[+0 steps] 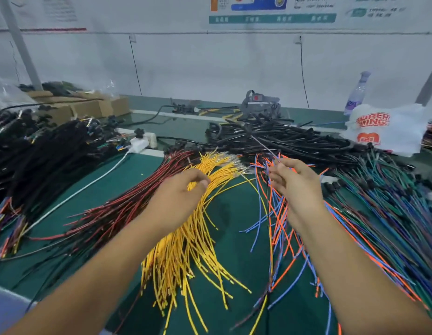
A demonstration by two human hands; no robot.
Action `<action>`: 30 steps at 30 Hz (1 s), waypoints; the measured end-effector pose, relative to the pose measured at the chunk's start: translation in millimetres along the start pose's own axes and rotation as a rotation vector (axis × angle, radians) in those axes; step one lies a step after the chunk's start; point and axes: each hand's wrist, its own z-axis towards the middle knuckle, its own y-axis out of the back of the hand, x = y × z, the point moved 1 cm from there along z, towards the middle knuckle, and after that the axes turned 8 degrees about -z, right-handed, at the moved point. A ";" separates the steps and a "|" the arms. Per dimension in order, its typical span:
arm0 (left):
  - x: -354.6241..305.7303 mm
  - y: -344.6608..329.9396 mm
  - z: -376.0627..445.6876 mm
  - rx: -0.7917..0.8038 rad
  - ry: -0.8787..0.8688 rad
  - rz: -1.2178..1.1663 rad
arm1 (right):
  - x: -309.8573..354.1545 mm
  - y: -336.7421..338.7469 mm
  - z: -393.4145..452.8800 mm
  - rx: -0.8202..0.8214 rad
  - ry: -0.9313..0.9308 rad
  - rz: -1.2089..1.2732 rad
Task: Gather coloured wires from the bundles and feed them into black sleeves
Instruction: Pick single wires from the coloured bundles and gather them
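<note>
- Our left hand [178, 197] curls over the yellow wires [186, 250] at the centre of the green tabletop [128, 172], thumb and fingers closing on a few strands near their terminal ends; that grip is clamped on yellow
- Our right hand [297, 187] pinches a few orange and blue wires [280, 221] at about 1 o'clock from the yellow fan, fingertips together on the strands, which hang down toward us
- The red and black wires [118, 211] lie at 9 o'clock of the yellow ones; the green and blue bundle [389, 201] sits at 3 o'clock, untouched
- The black sleeves [282, 139] are heaped at 12 o'clock, beyond both hands and well apart from them, so we judge the gathering is under way and no feeding has begun
- To do this step well, we should lift one yellow strand cleanly by its terminal end, drawing it along its length so neighbours do not drag out with it
- We should then bring it to the right hand's strands and level the tips, since uneven ends will likely snag at a sleeve mouth
</note>
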 end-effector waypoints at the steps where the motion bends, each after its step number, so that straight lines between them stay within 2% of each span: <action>1: -2.7 -12.2 1.3 0.032 0.019 -0.031 | -1.0 -1.3 1.7 -0.015 -0.022 0.102; 3: -10.0 -42.9 1.3 0.126 0.045 -0.051 | -6.3 -4.0 5.7 -0.022 -0.067 0.284; 6: -19.2 -83.0 8.2 0.199 -0.031 0.026 | -26.1 1.4 8.4 -0.076 -0.053 0.204; 10: -11.6 -94.8 45.9 0.093 0.037 0.096 | -50.5 13.8 8.7 -0.128 0.024 0.108; 13: 15.5 -95.3 71.4 -0.052 0.111 0.472 | -54.5 12.7 12.3 -0.104 0.034 0.062; 15: 28.5 -97.6 77.4 -0.128 0.157 0.617 | -56.1 10.6 13.6 -0.087 0.026 0.018; 27: 27.5 -90.9 73.8 -0.255 0.074 0.548 | -55.1 9.0 9.3 -0.011 0.033 -0.073; 30: 27.1 -87.9 72.2 -0.166 0.119 0.622 | -54.1 9.9 7.5 -0.015 0.038 -0.065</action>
